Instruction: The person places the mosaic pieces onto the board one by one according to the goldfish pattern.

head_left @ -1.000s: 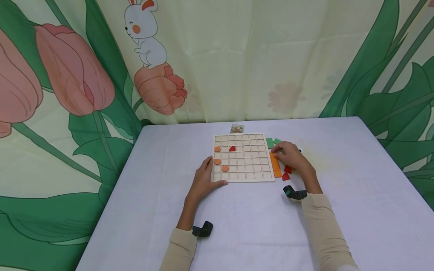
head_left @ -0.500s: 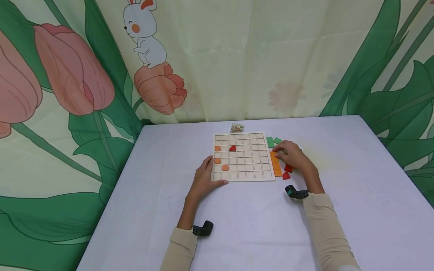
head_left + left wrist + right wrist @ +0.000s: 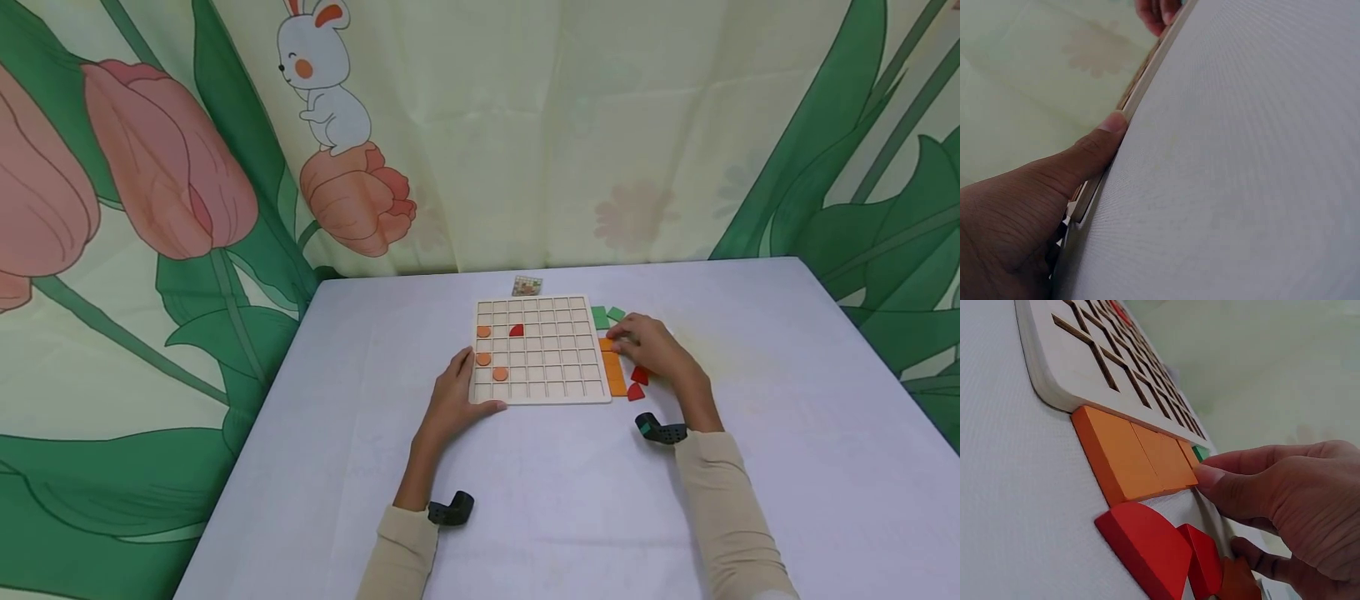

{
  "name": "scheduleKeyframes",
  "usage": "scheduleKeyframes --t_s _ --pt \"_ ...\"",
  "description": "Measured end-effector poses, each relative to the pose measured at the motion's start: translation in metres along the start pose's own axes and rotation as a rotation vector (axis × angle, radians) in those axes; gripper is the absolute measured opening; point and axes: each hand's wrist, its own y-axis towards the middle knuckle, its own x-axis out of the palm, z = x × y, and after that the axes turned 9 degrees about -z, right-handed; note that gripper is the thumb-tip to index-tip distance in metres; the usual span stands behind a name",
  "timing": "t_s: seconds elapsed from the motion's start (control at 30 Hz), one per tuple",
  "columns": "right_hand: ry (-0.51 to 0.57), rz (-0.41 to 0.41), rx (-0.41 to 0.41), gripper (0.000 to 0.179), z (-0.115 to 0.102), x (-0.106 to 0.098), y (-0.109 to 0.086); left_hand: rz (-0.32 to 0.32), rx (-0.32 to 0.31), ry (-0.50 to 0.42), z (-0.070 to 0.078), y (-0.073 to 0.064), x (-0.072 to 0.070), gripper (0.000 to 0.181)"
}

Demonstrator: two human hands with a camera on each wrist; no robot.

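A pale wooden grid board (image 3: 551, 358) lies on the table. Three orange discs (image 3: 500, 374) and a red quarter-round piece (image 3: 517, 331) sit in its cells. My left hand (image 3: 450, 392) holds the board's near left corner, thumb along the front edge (image 3: 1094, 150), fingers at the left side. Beside the board's right edge runs a row of orange blocks (image 3: 1160, 456). My right hand (image 3: 654, 346) pinches the far end block of that row between thumb and index finger. Red quarter-round blocks (image 3: 1150, 547) lie below that hand, partly hidden by it.
Green pieces (image 3: 600, 317) lie past the orange row, by the board's far right corner. A small patterned card (image 3: 527, 286) lies behind the board. The white-covered table (image 3: 555, 500) ends at a printed curtain (image 3: 525, 167). Each wrist wears a black camera (image 3: 660, 429).
My right hand has moved slightly right, its fingertips still at the far end of the orange row. My left hand and the board stay in place; the head view has shifted a little.
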Motion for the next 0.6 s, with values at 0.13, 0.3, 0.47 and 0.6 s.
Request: scheduleKeyframes --t_s 0.13,0.3,0.47,0.6 --pt "-0.009 0.007 -0.011 0.032 0.0 0.0 0.0 0.001 0.001 0.01 -0.001 0.0 0.0 0.118" --pt "-0.053 0.022 -0.033 0.035 0.002 0.002 0.003 -0.002 -0.003 0.02 -0.001 0.0 0.001 0.117" --pt "-0.071 0.044 -0.024 0.034 0.003 0.006 0.009 0.005 -0.002 0.007 0.0 0.0 0.0 0.118" --pt "-0.094 0.041 0.004 0.033 0.002 0.008 0.012 0.001 -0.005 0.011 0.0 0.0 0.001 0.118"
